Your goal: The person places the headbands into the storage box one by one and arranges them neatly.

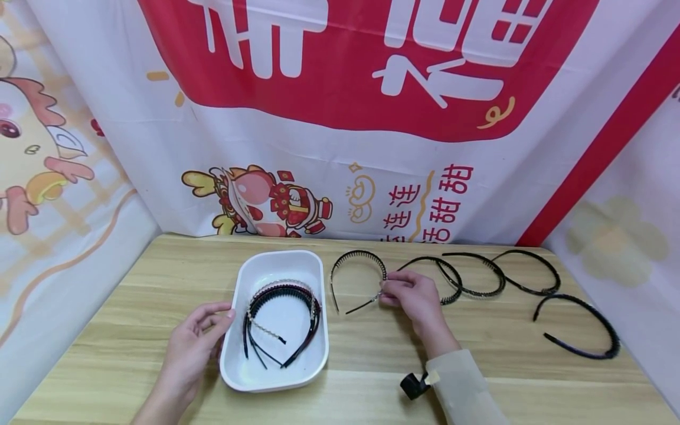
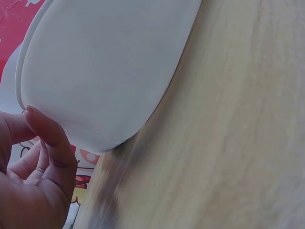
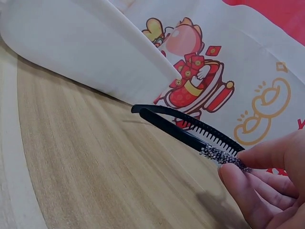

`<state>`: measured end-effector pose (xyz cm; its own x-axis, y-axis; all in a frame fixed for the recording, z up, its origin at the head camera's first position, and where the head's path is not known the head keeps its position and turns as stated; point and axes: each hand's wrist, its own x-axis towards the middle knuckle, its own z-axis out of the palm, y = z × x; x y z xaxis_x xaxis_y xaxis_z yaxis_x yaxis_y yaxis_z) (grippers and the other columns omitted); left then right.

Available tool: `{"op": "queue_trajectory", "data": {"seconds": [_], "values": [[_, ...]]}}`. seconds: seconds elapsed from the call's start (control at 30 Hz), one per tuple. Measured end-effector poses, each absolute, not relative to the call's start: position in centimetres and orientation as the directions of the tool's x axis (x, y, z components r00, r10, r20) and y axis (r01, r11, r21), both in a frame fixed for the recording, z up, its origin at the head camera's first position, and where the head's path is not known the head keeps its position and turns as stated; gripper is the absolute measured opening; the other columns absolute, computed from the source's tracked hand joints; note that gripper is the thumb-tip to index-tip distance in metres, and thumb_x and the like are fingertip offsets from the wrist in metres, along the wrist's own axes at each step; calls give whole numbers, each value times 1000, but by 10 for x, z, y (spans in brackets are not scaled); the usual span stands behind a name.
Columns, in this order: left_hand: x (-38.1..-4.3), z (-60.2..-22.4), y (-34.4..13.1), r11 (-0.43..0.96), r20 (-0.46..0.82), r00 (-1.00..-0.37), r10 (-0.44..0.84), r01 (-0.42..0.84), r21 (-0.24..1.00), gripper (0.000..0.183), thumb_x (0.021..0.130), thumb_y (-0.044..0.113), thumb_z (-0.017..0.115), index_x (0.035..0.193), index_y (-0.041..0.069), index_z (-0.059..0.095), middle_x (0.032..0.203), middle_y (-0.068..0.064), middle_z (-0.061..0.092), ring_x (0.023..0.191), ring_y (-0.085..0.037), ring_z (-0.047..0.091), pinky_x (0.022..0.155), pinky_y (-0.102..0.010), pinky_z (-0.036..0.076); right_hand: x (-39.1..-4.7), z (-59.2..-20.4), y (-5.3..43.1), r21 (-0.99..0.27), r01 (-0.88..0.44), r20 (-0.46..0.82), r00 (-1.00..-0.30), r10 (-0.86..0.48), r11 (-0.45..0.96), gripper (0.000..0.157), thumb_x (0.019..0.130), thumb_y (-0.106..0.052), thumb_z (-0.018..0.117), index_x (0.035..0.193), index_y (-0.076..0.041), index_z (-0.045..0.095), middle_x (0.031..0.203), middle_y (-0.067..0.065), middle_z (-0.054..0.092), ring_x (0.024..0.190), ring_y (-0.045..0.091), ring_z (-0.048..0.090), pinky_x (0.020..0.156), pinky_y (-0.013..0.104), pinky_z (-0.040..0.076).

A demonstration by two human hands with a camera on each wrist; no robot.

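Pinching beaded headband (image 3: pixel 214 154): right hand (image 1: pixel 416 300), partly hiding neighbouring headband (image 1: pixel 458 282); left hand (image 1: pixel 192 347) touching tray (image 1: pixel 276 381), grip unclear.

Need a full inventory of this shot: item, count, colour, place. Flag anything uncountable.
white tray: 1, white, on the table, left of the loose headbands
tray headbands: at least 3, mostly black, overlapping inside the tray; exact count unclear
held headband: 1, black with a sparkly section, right of the tray
loose headbands: 4, dark, on the table's right side, some overlapping
table: 1, light wood, under everything
printed cloth: number of pieces unclear, white and red with cartoons, behind and beside the table
black device: 1, black, at the right wrist
sleeve: 1, pale beige, right arm
left hand: 1, bare, at the tray's left rim
right hand: 1, bare, pinching the held headband
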<state>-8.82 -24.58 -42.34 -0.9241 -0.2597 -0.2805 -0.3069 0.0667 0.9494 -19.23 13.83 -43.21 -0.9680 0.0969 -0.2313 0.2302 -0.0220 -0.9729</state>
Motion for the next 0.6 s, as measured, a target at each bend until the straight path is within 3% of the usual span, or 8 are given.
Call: {"op": "queue_trajectory", "data": {"seconds": [0.27,0.6], "values": [[-87,-423,-246,66,-287,-922,-259,-313,947,35,102,31,76,134,20,65,95,12,72,76,-9,63,64,-23,55,-191,-432,138,-973,224,-229,-970,79,-61,38,93,3,78,128,10,67,103,17,81,76,16,79,78,28,67],[-87,-423,-245,64,-283,-924,-258,-309,949,35,102,31,76,134,20,65,94,12,72,75,-9,61,64,-23,55,-188,-424,138,-971,234,-238,-968,82,-56,38,92,2,80,128,7,68,110,20,80,79,16,78,80,28,67]]}}
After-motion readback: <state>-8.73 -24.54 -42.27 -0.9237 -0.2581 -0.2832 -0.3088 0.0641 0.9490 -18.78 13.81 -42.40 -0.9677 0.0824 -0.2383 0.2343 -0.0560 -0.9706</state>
